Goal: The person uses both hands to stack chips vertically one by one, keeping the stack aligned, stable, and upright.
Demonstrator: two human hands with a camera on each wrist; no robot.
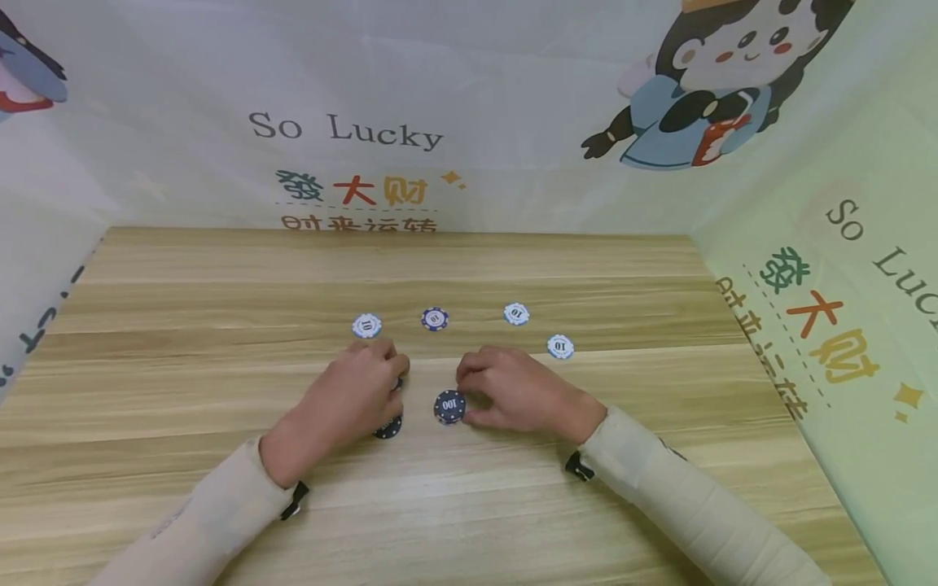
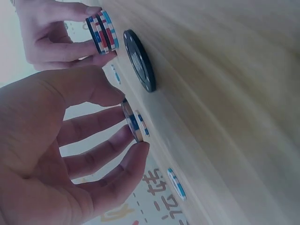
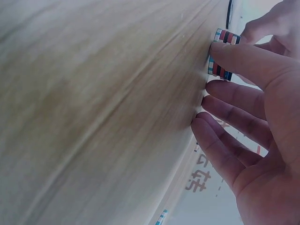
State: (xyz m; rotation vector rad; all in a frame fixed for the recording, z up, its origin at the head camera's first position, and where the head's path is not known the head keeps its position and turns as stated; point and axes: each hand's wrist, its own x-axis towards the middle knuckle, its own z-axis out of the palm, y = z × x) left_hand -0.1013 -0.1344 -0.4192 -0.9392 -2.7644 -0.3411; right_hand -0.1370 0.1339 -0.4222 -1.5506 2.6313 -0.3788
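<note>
My left hand [image 1: 348,395] pinches a blue poker chip [image 2: 131,121] by its edge between thumb and fingers, just above the table. A black poker chip [image 1: 390,428] lies flat under that hand, partly covered by it in the head view. To the right stands a short stack of poker chips [image 1: 449,406], a black 100 on top. The side of the stack shows red, blue, white and black layers in the left wrist view. My right hand [image 1: 520,391] holds this stack at its side with thumb and index finger, the other fingers loosely bent.
Beyond the hands, single chips lie flat: a white-blue 10 [image 1: 367,325], a dark blue chip [image 1: 435,318], and two more light 10 chips [image 1: 516,314] to the right. Printed cloth walls [image 1: 498,179] border the wooden table [image 1: 220,285] at the back and sides.
</note>
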